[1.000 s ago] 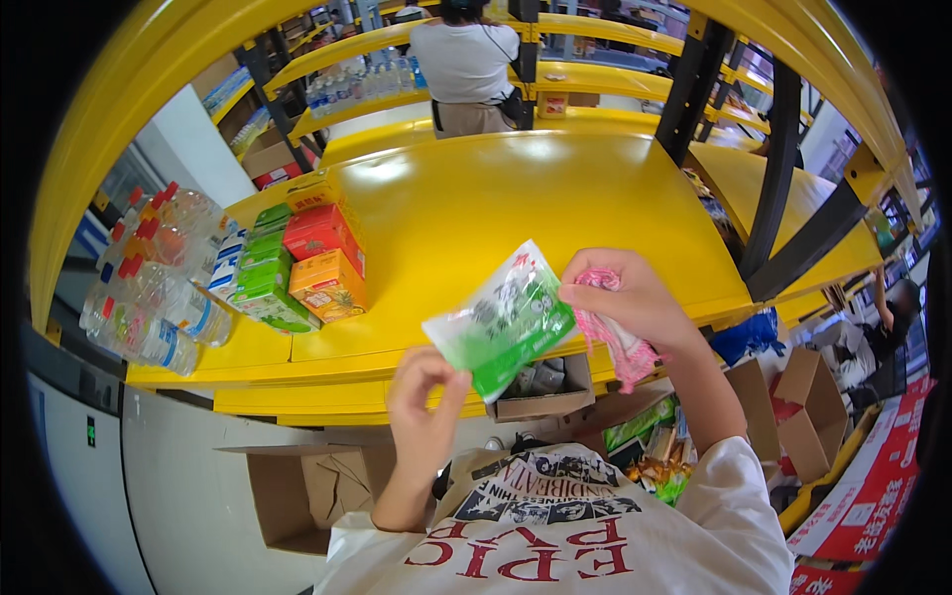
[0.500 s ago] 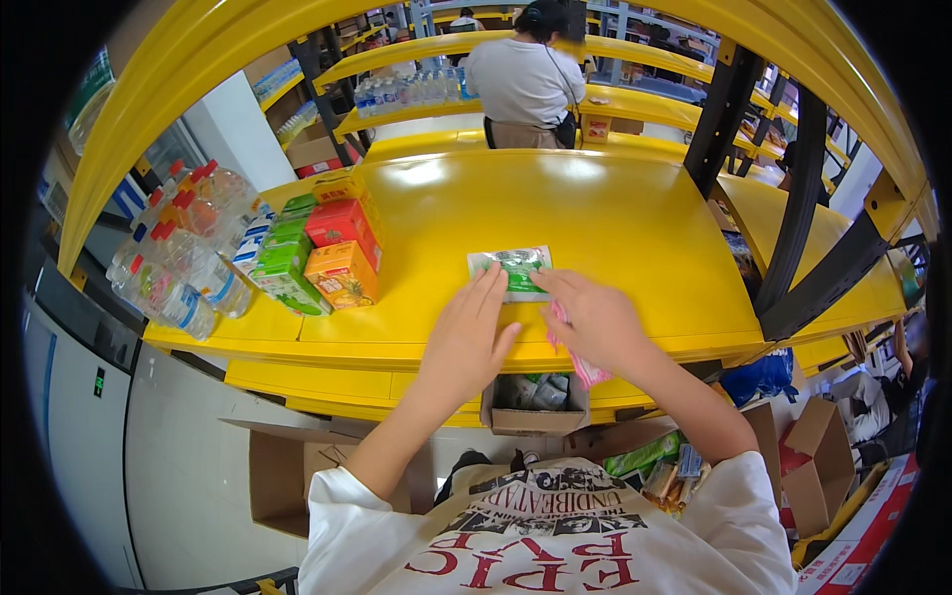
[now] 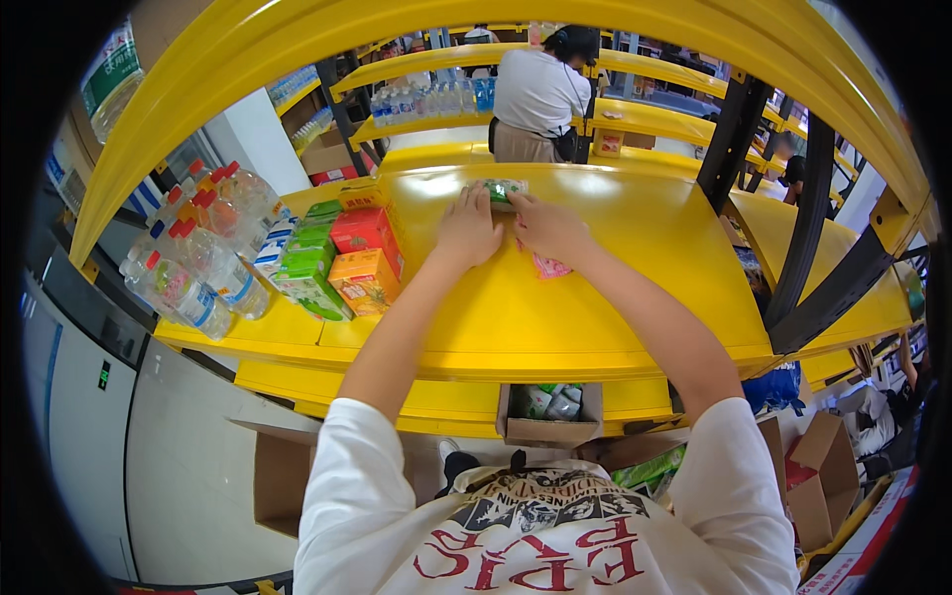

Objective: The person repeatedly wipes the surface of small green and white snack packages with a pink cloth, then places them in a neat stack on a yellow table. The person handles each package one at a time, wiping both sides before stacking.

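Farther across the yellow metal shelf (image 3: pixel 605 297) than half a second ago, the flat green-and-white plastic packet (image 3: pixel 507 188) now lies close to the far edge; both hands have gone forward with it, and the forearms reach out longer over the shelf. The left hand (image 3: pixel 470 228) is laid palm down, its fingers extended and side by side, the fingertips at the packet's left end; the right hand (image 3: pixel 548 228) is at the packet's right end, its fingers bent, and whether it pinches the packet or only presses on it cannot be told. A crumpled pink-and-white cloth (image 3: pixel 550 266) shows beneath the right hand, its lower end by the wrist; how the palm holds it is hidden.

To the left on the same shelf, well apart from the packet, an orange box-shaped carton (image 3: pixel 364 283) stands in front of a red box-shaped carton (image 3: pixel 365 232); green-and-white cartons (image 3: pixel 309 278) stand just beside them; clear plastic bottles with red, orange and blue caps (image 3: pixel 220 263) crowd the shelf's left end. Below the near edge sits an open brown cardboard box (image 3: pixel 550 430) with small packages inside; beyond the far edge, a person in a white top (image 3: pixel 535 94) faces away.
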Available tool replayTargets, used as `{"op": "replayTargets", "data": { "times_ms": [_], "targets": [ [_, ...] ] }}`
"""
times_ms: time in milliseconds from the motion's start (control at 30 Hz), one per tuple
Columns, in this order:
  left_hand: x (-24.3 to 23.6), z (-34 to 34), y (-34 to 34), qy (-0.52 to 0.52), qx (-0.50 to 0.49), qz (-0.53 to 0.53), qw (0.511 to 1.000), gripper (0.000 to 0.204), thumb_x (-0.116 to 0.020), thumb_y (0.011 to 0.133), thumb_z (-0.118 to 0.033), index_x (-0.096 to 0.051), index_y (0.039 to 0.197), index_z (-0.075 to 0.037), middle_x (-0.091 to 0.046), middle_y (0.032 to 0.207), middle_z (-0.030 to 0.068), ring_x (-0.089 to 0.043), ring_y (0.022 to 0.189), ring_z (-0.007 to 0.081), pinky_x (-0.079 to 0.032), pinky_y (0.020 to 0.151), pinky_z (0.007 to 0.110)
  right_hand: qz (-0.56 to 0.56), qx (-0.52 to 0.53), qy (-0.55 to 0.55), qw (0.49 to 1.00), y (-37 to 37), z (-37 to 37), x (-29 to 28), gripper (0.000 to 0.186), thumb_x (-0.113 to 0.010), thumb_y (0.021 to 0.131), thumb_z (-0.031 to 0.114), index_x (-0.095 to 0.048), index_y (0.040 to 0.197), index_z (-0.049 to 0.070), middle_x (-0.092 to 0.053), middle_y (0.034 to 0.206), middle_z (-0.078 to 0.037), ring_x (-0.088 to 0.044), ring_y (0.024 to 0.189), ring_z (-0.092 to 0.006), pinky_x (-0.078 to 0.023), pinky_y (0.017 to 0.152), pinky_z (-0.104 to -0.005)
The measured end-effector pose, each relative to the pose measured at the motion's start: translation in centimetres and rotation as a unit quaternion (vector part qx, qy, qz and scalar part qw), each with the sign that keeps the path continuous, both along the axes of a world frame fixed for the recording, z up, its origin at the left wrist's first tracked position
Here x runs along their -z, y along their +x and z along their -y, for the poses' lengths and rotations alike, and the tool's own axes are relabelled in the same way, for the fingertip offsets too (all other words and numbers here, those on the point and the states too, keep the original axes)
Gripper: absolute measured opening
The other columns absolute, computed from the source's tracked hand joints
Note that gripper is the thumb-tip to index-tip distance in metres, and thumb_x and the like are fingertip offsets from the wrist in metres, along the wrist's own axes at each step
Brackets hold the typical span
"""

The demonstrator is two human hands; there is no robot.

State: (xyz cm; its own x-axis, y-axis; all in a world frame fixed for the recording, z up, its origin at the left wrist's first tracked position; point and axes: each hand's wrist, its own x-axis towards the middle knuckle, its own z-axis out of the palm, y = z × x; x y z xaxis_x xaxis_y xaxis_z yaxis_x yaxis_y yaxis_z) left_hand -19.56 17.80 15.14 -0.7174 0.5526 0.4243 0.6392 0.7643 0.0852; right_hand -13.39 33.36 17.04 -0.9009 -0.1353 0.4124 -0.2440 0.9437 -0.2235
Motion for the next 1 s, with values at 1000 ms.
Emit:
{"op": "replayTargets", "data": {
  "times_ms": [1000],
  "targets": [
    [-19.4, 10.1, 25.1, 0.554, 0.412, -0.388, 0.611, 0.027, -0.054, 0.085, -0.029, -0.059, 0.086, -0.002, -0.056, 0.099, 0.0214, -0.055, 0.091, 0.0270, -0.044, 0.070, 0.039, -0.334, -0.266, -0.165, 0.889, 27.4, -1.1, -18.1, 0.036, -0.067, 0.074, 0.032, -0.051, 0.090, 0.005, -0.048, 0.082, -0.008, -0.047, 0.055, -0.0171, -0.040, 0.040, -0.0301]
  ]
}}
